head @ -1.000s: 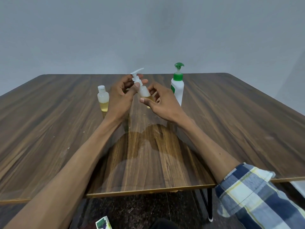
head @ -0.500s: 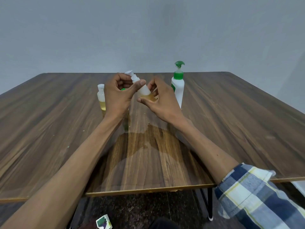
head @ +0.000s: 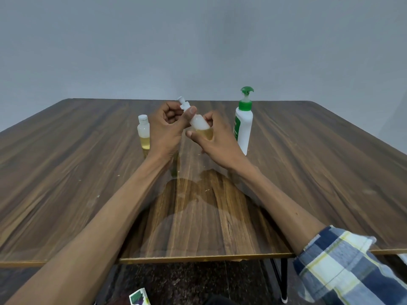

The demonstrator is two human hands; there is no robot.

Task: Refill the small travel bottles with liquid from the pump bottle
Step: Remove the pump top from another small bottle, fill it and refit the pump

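Above the brown wood-grain table (head: 88, 172), the right hand (head: 217, 143) grips a small translucent travel bottle (head: 199, 123), tilted, amber liquid inside. Left hand (head: 164, 130) pinches its white pump top (head: 184, 104), apparently twisting. A second capped travel bottle (head: 143, 135) stands left; the white green-topped pump bottle (head: 243, 126) stands right.

The left hand (head: 164, 128) hides the standing bottle's (head: 143, 133) right side. Fingers cover much of the held bottle (head: 198, 124). The sleeve (head: 352, 267) runs off the frame.
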